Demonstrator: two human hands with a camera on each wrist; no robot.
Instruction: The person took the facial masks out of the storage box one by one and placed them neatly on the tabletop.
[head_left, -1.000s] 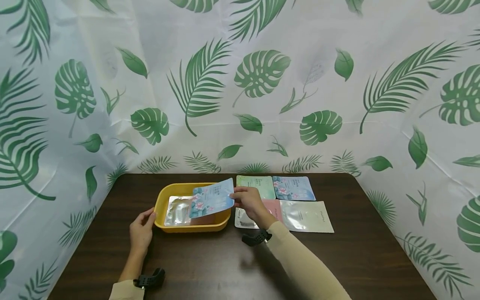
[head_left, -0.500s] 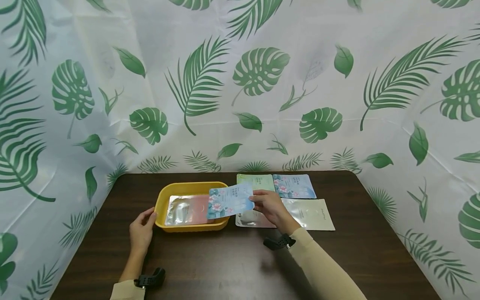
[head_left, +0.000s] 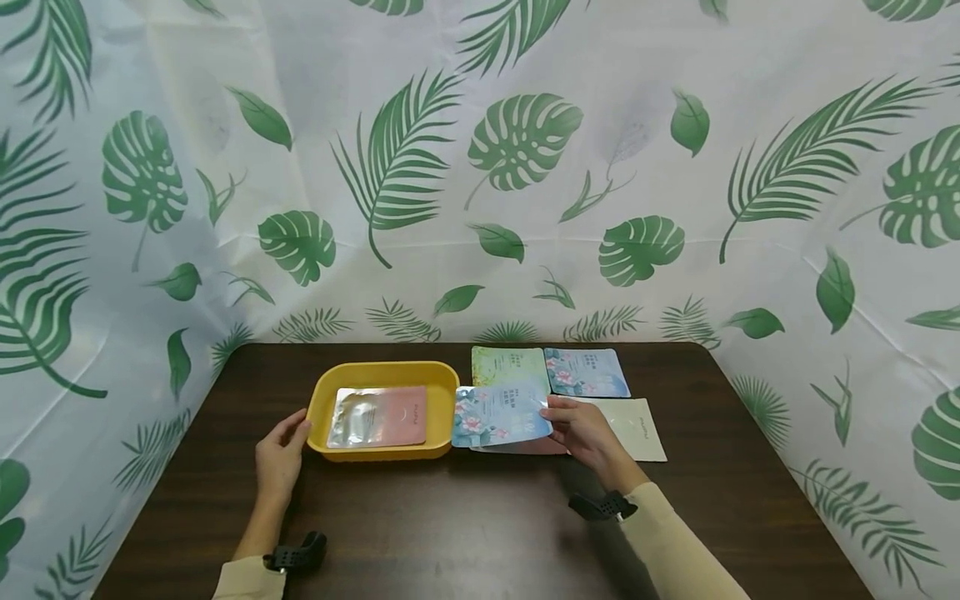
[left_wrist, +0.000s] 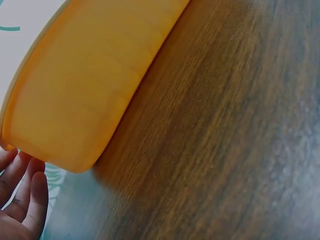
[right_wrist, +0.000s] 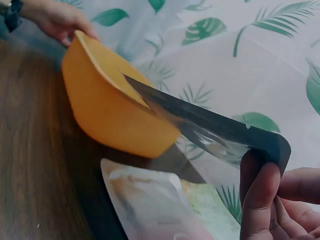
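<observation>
My right hand (head_left: pixel 592 433) pinches a blue floral face mask sachet (head_left: pixel 501 414) by its right edge, thumb and fingers on either side. In the right wrist view the held sachet (right_wrist: pixel 200 120) is tilted, its silvery underside showing. It overlaps a silver-and-pink sachet (head_left: pixel 525 448) lying on the table. My left hand (head_left: pixel 279 458) holds the left end of a yellow plastic basin (head_left: pixel 382 454) at its rim; in the left wrist view its fingers (left_wrist: pixel 37 200) touch the outer wall. Inside the basin lies a silver-and-pink sachet (head_left: pixel 378 417).
On the dark wooden table (head_left: pixel 465 533), right of the basin, a green sachet (head_left: pixel 510 365) and another blue floral sachet (head_left: pixel 587 372) lie in the back row. A cream sachet (head_left: pixel 637 429) lies in front, partly behind my right hand. A leaf-print sheet (head_left: pixel 420 183) hangs behind.
My right hand has carried the blue sachet rightward from over the basin to over the sachets on the table. The pink sachet in the basin is now uncovered. My left hand stays at the rim.
</observation>
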